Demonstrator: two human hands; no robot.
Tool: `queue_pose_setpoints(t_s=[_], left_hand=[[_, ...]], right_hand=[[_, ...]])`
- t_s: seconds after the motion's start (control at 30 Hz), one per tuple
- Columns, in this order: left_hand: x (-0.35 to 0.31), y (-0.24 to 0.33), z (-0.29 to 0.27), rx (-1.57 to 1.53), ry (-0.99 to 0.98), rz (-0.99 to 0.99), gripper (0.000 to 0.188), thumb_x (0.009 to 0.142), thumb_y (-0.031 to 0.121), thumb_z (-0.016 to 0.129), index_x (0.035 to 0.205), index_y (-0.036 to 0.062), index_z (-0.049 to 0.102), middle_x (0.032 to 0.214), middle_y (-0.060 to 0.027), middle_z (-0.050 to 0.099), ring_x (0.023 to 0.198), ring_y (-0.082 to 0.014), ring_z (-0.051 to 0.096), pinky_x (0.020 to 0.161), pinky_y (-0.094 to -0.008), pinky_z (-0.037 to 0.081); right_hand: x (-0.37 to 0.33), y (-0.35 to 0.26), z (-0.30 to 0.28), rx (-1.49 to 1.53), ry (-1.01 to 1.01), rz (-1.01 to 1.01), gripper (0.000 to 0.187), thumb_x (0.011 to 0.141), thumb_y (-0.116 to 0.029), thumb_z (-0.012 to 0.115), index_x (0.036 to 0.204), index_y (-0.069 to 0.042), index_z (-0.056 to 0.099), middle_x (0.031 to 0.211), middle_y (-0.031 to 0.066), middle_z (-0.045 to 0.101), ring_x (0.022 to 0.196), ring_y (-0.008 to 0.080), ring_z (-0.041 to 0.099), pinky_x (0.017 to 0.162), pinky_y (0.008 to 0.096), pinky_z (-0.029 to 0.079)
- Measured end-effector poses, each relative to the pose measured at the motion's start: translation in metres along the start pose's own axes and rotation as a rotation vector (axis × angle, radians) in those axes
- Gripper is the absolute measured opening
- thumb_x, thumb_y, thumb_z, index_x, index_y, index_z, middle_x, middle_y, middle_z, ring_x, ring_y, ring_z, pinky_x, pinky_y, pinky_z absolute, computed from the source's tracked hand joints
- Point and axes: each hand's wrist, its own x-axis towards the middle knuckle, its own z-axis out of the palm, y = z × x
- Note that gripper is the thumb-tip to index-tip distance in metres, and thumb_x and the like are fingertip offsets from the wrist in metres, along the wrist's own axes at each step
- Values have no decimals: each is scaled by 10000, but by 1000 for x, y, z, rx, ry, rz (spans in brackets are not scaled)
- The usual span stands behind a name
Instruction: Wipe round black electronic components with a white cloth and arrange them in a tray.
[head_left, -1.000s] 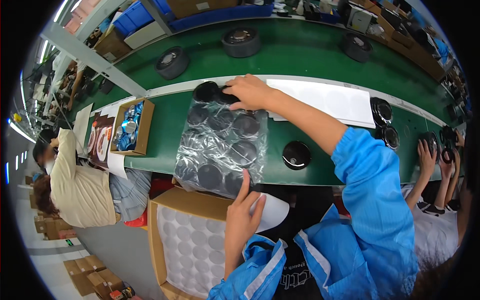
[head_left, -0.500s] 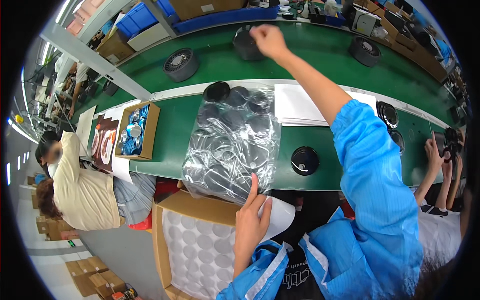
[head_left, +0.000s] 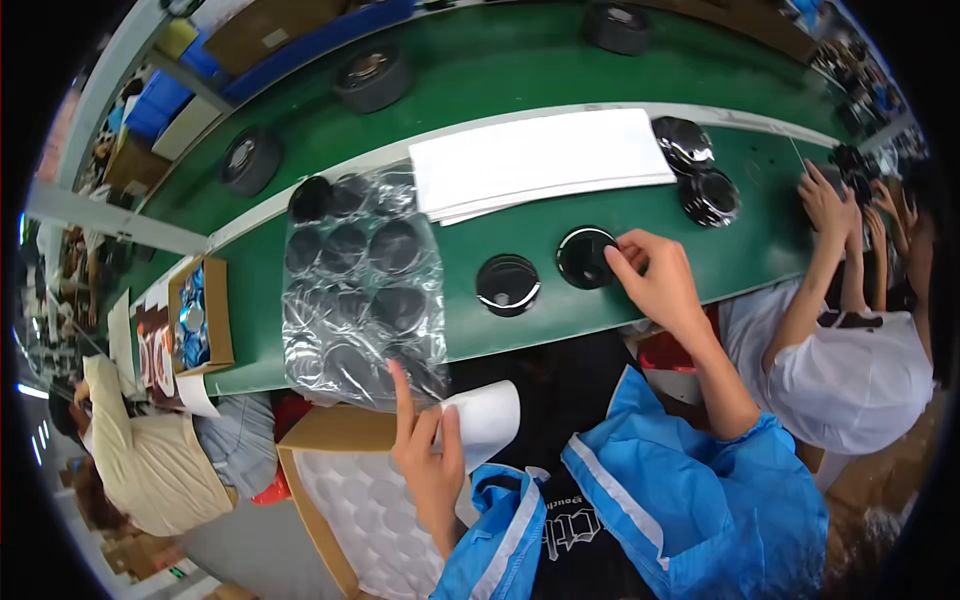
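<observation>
My right hand [head_left: 655, 280] pinches the near right rim of a glossy black round cap [head_left: 583, 262], which rests on the green table. A similar black cap [head_left: 507, 287] lies to its left. My left hand [head_left: 428, 465] is raised near the table's front edge, index finger stretched out over the near edge of a clear plastic bag [head_left: 440, 300]. Its thumb and curled fingers hold a curved white sheet [head_left: 488, 412], partly hidden by the hand. Dark round pieces [head_left: 395, 245] sit in rows under the bag.
White paper [head_left: 540, 155] and stacked black caps [head_left: 708, 196] lie farther back. Beyond the pale rail, dark wheels [head_left: 373, 78] stand on a green surface. An open carton [head_left: 300, 500] sits below left, a box of blue-silver parts [head_left: 220, 320] farther left. People work on both sides.
My right hand has come back from a wheel beyond the rail to the table. A second black cap now lies under its fingers. The view has swung to the right.
</observation>
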Motion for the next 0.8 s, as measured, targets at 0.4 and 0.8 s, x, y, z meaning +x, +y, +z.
queue_pose_setpoints(t_s=[0.4,0.8], left_hand=[[-18,23,15,-436,-66,105,163,1057,75,650,1034,-66,728,1484,-188,688,1101,-190,726,879,-308,562],[23,76,52,-1050,-204,41,322,1055,155,709,1300,-50,749,1502,-187,656,1369,-277,620,1156,-392,467]], right_hand=[[-21,-11,8,-349,274,-605,663,824,-254,909,1403,-36,670,1154,145,664,993,321,677,834,399,550],[-117,-73,7,971,-38,-172,846,877,-32,870,1595,-23,423,1192,163,748,1089,230,732,920,369,602]])
